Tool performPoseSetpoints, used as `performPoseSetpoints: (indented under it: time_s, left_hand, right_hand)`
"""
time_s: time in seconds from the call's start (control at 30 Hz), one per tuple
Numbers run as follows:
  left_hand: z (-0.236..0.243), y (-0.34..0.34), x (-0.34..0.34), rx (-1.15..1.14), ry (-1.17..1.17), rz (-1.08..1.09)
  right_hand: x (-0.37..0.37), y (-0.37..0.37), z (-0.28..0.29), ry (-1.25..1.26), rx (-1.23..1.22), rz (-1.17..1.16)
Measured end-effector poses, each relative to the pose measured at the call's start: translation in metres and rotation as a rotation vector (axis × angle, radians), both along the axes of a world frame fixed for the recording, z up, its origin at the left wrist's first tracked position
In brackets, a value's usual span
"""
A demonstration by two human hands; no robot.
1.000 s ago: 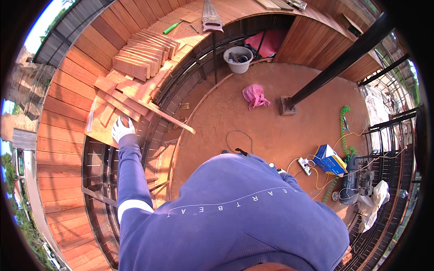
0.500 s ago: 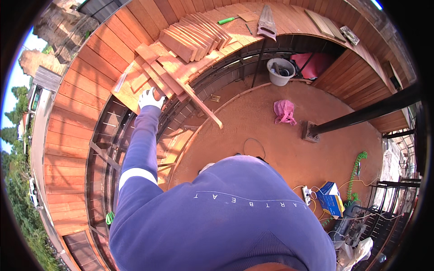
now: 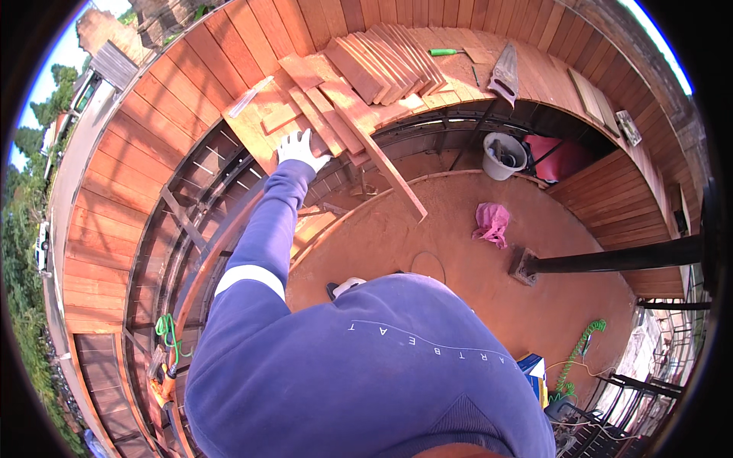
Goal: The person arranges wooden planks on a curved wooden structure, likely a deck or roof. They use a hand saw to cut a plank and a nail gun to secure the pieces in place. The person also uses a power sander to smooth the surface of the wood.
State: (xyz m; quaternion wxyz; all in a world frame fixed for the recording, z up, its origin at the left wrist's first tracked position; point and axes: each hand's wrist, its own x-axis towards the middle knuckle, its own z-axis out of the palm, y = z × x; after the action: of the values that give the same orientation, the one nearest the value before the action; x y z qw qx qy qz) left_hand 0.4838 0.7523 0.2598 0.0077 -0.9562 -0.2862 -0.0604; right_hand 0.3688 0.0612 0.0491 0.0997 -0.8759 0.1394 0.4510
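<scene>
The short plank [image 3: 311, 122] under the left hand [image 3: 299, 149] lies on the wooden deck [image 3: 145, 175], at the near edge of a loose heap of cut boards. Its long axis runs away from the person, slanting from the gloved fingers up and to the left. The left hand, in a white glove, is stretched far forward on a blue sleeve [image 3: 263, 229] and rests flat on the near end of that plank, fingers spread over it and not curled round it; whether it presses or merely touches cannot be told. The right hand is not seen at all, hidden below the person's body, so its state cannot be told. The left hand is therefore the only one near the plank.

Just right of the plank a long plank [image 3: 382, 164] slants down off the deck edge and juts out over the reddish floor [image 3: 473, 282] below. Beyond the plank, up and to the right, a fanned stack of boards [image 3: 389, 57] leans in a row. Farther right of the plank lie a green-handled tool [image 3: 443, 52] and a handsaw [image 3: 504, 72] on the deck. Well to the right and lower stand a grey bucket [image 3: 504, 156] and a pink cloth [image 3: 491, 223] on the floor.
</scene>
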Motion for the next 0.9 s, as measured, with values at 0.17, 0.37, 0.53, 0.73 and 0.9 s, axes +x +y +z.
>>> performPoseSetpoints:
  time_s: [0.17, 0.37, 0.53, 0.73, 0.9]
  left_hand:
    - [0.013, 0.000, 0.003, -0.105, 0.107, 0.000]
    - [0.008, -0.006, -0.002, -0.128, 0.120, 0.048]
    - [-0.003, -0.001, -0.007, -0.061, 0.016, 0.046]
    - [-0.002, 0.006, -0.009, -0.090, -0.082, 0.012]
    - [-0.003, 0.004, -0.014, -0.075, -0.093, 0.010]
  right_hand:
    - [0.022, 0.012, -0.006, -0.024, 0.029, 0.009]
    - [0.031, 0.013, -0.006, -0.048, 0.047, -0.005]
    - [0.025, 0.009, -0.011, -0.063, 0.052, -0.059]
    - [0.028, 0.005, -0.022, -0.145, 0.092, -0.168]
    - [0.078, 0.049, 0.015, -0.497, 0.223, -0.216]
